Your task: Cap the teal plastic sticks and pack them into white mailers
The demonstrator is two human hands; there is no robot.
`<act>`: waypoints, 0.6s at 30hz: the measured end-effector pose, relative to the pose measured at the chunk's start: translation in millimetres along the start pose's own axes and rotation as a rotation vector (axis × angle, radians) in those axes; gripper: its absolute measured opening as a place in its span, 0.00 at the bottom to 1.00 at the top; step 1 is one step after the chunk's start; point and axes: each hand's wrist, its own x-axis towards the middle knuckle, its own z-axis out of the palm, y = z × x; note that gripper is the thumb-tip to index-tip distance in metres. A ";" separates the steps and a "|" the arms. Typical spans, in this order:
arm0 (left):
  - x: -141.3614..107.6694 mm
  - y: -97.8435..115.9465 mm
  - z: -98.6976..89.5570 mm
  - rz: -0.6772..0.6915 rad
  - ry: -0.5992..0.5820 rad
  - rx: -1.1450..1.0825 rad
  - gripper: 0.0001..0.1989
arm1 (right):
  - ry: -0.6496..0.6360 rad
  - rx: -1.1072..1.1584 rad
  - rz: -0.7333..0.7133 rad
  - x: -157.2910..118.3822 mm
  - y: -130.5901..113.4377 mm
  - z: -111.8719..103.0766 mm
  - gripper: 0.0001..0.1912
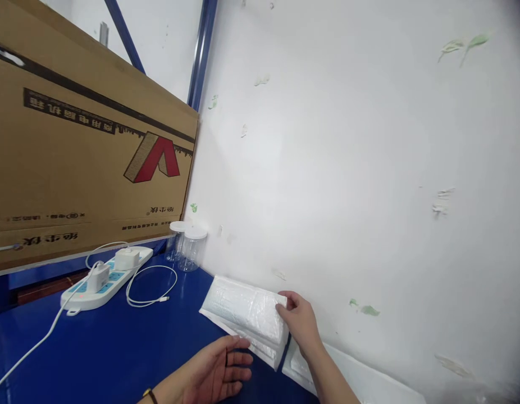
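Observation:
A stack of white, shiny padded packets (247, 308) lies on the blue table against the wall. My right hand (300, 317) pinches the right end of the top packet between thumb and fingers. Below and to the left, my left hand (222, 367) is palm up with its fingers apart, holding nothing. Its thumb is close to the lower edge of the stack; whether it touches cannot be made out. More white packets (348, 370) lie at the lower right, partly hidden behind my right forearm.
On the blue table (95, 348), a white power strip (85, 300) holds two plugged adapters beside a coiled white cable (153, 303). Two clear lidded jars (192, 252) stand in the corner. A large cardboard box (87, 140) is behind, next to the white wall (327, 157).

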 end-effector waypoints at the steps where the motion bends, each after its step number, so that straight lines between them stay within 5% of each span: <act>1: 0.9 -0.7 -1.1 0.003 -0.013 -0.001 0.18 | -0.053 0.017 -0.018 -3.3 -7.6 -0.6 0.10; 8: -1.3 -1.0 -0.3 -0.006 -0.021 0.012 0.23 | -0.260 -0.074 -0.286 -41.3 -51.0 17.0 0.06; 11: -6.4 -1.9 4.3 -0.031 -0.021 -0.008 0.22 | -0.164 -0.107 -0.377 -61.8 -70.0 15.4 0.08; 14: -13.3 -2.5 11.2 -0.004 -0.167 -0.126 0.23 | -0.102 -0.133 -0.391 -85.1 -88.1 -4.0 0.09; 18: -24.3 -1.1 19.5 0.249 -0.250 -0.282 0.27 | 0.187 0.020 -0.077 -123.9 -83.0 -32.1 0.13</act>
